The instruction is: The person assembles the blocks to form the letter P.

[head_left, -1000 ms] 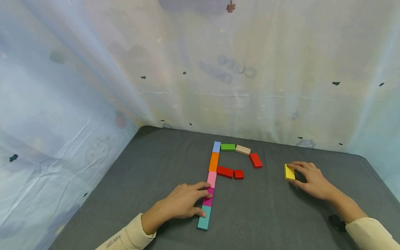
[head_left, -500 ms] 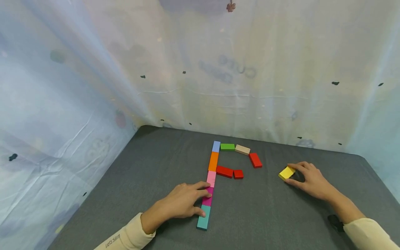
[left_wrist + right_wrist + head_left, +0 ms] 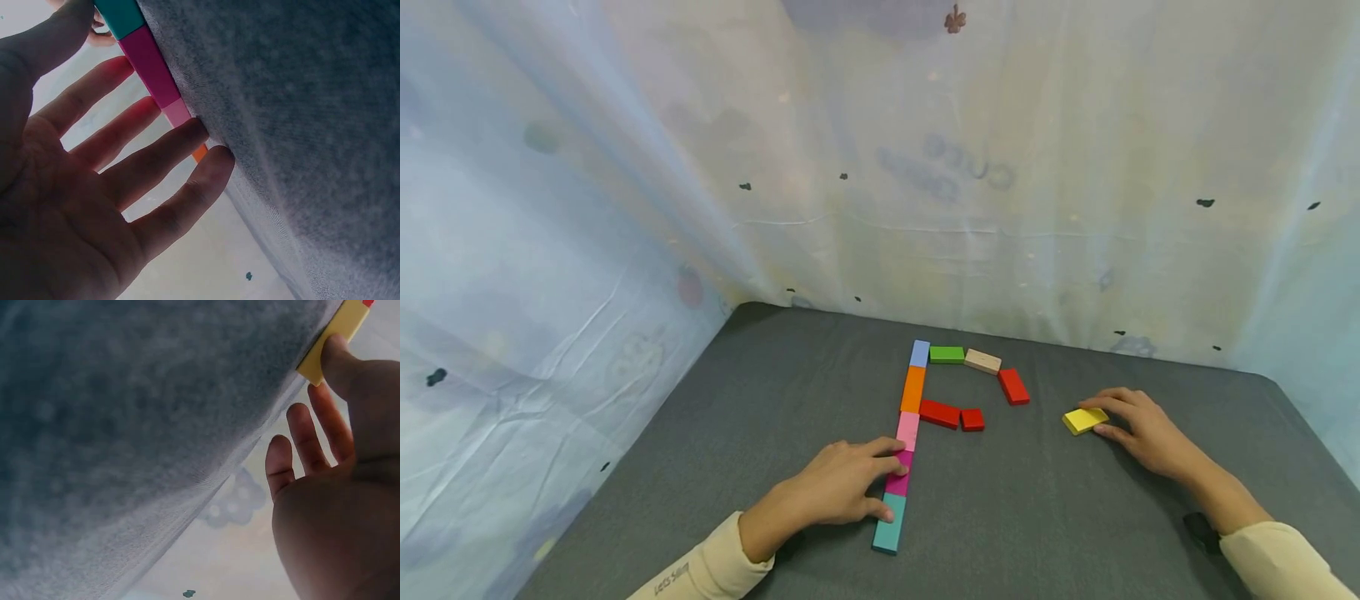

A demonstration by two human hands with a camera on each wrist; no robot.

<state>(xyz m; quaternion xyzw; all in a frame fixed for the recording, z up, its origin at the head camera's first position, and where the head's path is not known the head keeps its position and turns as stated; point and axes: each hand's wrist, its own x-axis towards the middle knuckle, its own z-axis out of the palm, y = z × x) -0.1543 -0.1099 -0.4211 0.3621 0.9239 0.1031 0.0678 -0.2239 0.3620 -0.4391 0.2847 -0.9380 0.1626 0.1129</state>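
My left hand (image 3: 842,483) rests its relaxed fingers on a straight column of blocks. Its fingertips touch the magenta block (image 3: 898,483) and the pink block (image 3: 907,427), while the thumb lies on the teal block (image 3: 889,533). Further up the column are an orange block (image 3: 913,388) and a light blue block (image 3: 919,353). On the right, my right hand (image 3: 1142,429) pinches a yellow block (image 3: 1084,421) between thumb and fingers, flat near the grey tabletop. The right wrist view shows the thumb against the side of this yellow block (image 3: 337,340).
A green block (image 3: 947,355), a bare wooden block (image 3: 982,360) and a red block (image 3: 1014,387) curve right from the column's top. Lower down, a longer red block (image 3: 940,413) and a small red block (image 3: 972,419) extend from it. A pale curtain (image 3: 970,167) hangs behind the table.
The yellow block has turned in my right hand from lengthwise to nearly crosswise and shifted slightly left. My left hand and the other blocks have stayed put.
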